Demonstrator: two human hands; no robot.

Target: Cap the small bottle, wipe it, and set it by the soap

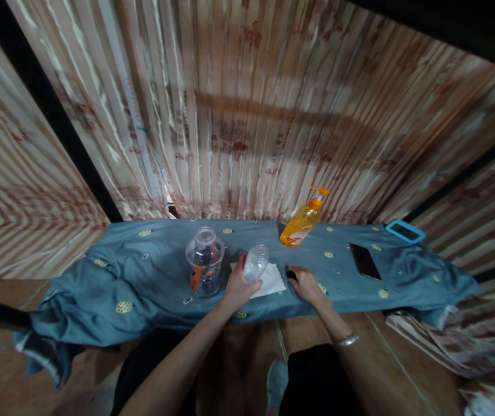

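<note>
My left hand (239, 287) is closed around a clear plastic bottle (256, 261), which it holds tilted above a white paper napkin (274, 281). The bottle's lower part is hidden by my fingers. On the cloth just right of the napkin, my right hand (308, 284) has its fingers closed on a small black object (291, 275); too little of it shows to tell its kind. To the left of my left hand stands a large clear plastic cup (206, 267) with orange and dark print and a domed, narrow-topped piece at its mouth.
A pump bottle of orange liquid (301, 224) stands at the table's back edge. On the right lie a dark smartphone (365, 262) and a blue-framed device (405, 231). A rumpled blue-green cloth (143, 271) covers the narrow table. Striped curtains (238, 115) hang close behind it.
</note>
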